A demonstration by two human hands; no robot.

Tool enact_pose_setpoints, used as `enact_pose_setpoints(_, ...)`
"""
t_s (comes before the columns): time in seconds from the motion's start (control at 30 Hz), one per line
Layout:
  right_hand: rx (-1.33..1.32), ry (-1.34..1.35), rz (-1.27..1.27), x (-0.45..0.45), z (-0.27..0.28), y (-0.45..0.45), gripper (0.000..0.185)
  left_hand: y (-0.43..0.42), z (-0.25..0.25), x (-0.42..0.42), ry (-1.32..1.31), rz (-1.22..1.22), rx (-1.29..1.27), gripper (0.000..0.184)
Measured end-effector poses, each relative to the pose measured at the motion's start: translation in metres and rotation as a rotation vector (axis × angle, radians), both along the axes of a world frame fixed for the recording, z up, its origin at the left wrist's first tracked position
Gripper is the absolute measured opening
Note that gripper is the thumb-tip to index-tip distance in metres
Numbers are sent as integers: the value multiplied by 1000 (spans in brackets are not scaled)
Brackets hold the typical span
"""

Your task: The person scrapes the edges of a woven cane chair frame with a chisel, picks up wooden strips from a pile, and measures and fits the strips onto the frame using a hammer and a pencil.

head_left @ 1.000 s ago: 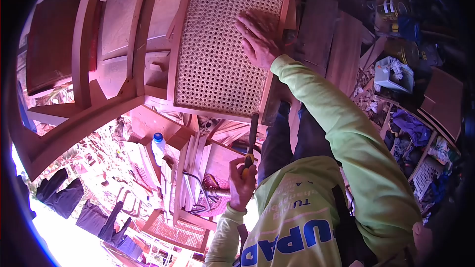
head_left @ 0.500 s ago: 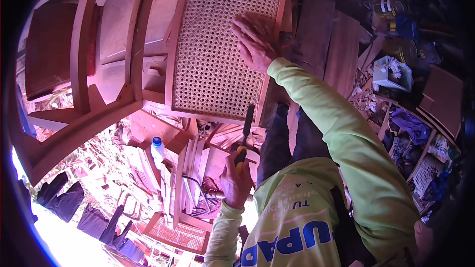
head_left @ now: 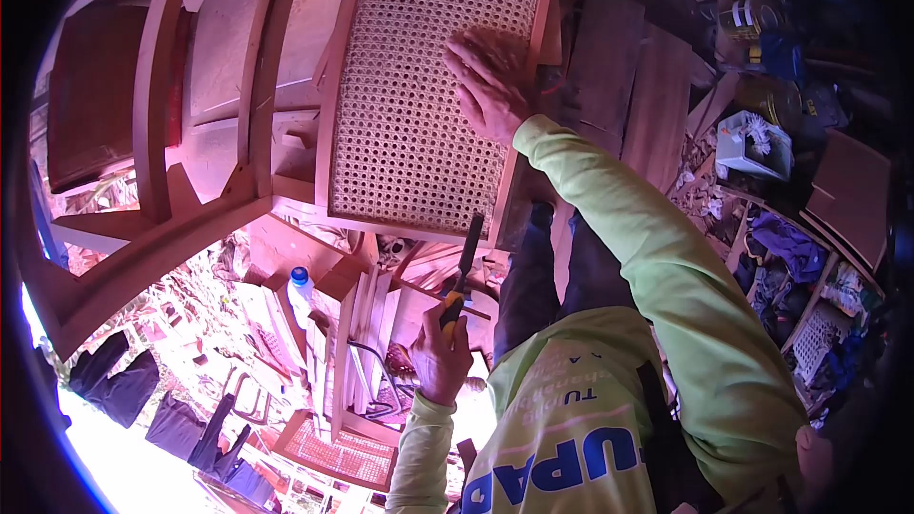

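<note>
A wooden-framed panel of woven cane (head_left: 409, 105) lies at the upper centre. My right hand (head_left: 490, 86) rests flat on the cane near its right edge, palm down and fingers apart. Below the panel, my left hand (head_left: 443, 354) is wrapped round the yellow and black handle of a flat-bladed tool (head_left: 467, 255). The dark blade points up, with its tip over the panel's lower right corner. Whether the tip touches the cane or the frame cannot be made out.
Curved wooden frame pieces (head_left: 152, 95) stand at the left. Below the panel are stacked wood, a bottle with a blue cap (head_left: 300, 295) and a smaller cane panel (head_left: 338, 452). Boards (head_left: 657, 95), a pale container (head_left: 754, 148) and a purple cloth (head_left: 790, 246) lie at the right.
My left hand and the tool have shifted down and left, and the blade has tilted. My right hand has moved slightly left with the panel in view, still on the cane.
</note>
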State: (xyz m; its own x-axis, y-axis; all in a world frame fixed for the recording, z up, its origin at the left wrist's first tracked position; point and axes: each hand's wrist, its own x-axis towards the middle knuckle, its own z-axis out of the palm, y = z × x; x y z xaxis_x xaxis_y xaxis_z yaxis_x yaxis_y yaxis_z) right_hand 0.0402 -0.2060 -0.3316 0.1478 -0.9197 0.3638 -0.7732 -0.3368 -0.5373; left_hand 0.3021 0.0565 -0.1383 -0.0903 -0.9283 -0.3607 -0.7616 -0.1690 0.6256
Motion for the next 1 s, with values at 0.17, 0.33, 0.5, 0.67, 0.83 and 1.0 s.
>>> enact_pose_setpoints(0.17, 5, -8, 4, -1, 3, 0, 62, 1, -4, 1, 1, -15, 10, 31)
enact_pose_setpoints(0.33, -2, -35, 9, 0, 3, -1, 61, -3, 0, 2, 10, -52, 69, 34)
enact_pose_setpoints(0.5, -8, -9, 15, 0, 1, -1, 61, -6, 17, 0, 83, -61, 23, 34)
enact_pose_setpoints(0.67, 9, -20, 19, -1, 4, -1, 62, -1, 6, 14, 50, 3, 14, 34)
enact_pose_setpoints(0.83, 16, -7, 19, -1, 6, 0, 65, -4, -1, 1, 66, 51, 51, 32)
enact_pose_setpoints(1.0, 9, -30, 24, 0, 4, 0, 62, 0, -6, -3, 83, 59, 58, 29)
